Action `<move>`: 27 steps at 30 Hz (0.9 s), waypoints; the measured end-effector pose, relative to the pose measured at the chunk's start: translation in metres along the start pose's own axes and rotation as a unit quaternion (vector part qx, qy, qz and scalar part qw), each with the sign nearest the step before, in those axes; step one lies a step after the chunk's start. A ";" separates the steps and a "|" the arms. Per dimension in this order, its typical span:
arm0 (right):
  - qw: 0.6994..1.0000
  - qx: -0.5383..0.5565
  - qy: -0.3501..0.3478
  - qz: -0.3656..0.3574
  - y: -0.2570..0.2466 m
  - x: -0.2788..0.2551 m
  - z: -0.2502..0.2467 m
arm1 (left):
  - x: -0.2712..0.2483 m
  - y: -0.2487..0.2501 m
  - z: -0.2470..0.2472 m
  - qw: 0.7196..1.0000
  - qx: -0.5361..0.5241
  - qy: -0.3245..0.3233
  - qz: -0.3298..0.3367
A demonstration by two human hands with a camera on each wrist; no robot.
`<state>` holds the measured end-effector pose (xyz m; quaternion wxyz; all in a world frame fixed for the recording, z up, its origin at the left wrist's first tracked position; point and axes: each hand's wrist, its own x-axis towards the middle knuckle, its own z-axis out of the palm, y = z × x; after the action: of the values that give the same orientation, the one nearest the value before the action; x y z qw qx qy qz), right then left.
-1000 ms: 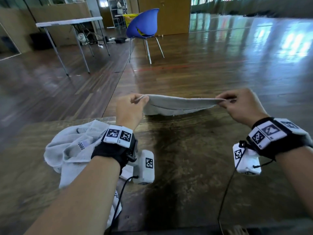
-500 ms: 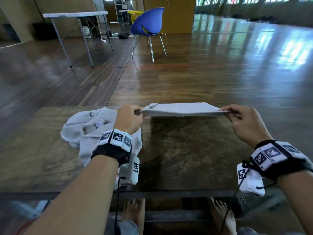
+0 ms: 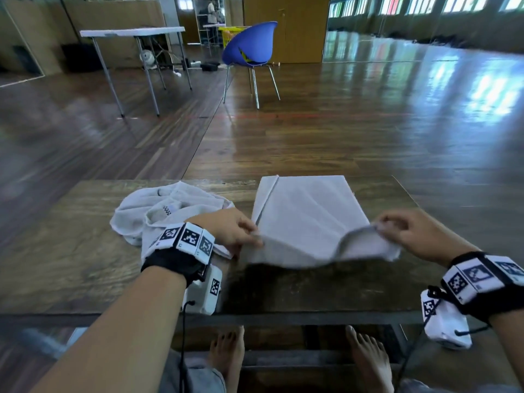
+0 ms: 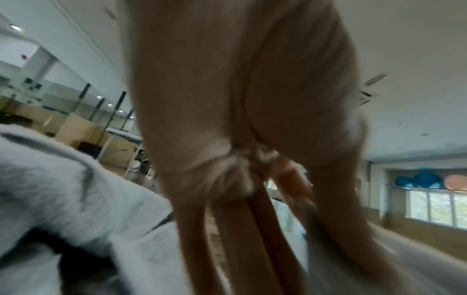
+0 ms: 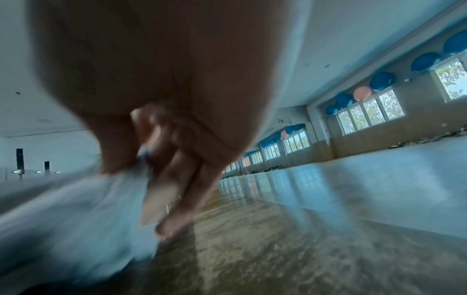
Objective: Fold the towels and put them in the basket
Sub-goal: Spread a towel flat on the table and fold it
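Wooden table bearing two pale grey towels. Flat towel spread on the right half, near edge lifted. Crumpled towel heaped just left. Left hand and right hand each pinching a near corner. Basket: none identifiable with certainty.

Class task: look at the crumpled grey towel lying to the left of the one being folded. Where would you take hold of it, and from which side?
Probably at the loose edge on the far left of the crumpled towel, reached from the left. That edge lies bare on the table, while its right side sits under the left hand. No clear corner shows.
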<state>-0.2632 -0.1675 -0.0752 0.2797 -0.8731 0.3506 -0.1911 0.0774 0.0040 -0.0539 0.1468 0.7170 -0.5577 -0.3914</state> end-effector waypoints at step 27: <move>0.974 -0.168 -0.138 0.066 -0.018 0.046 0.062 | 0.094 -0.008 0.030 0.959 0.251 0.128 0.002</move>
<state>-0.1902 -0.1679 -0.1055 0.1869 -0.9005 0.3924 0.0119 0.0678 -0.0719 -0.1164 0.0328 0.7738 -0.6161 -0.1436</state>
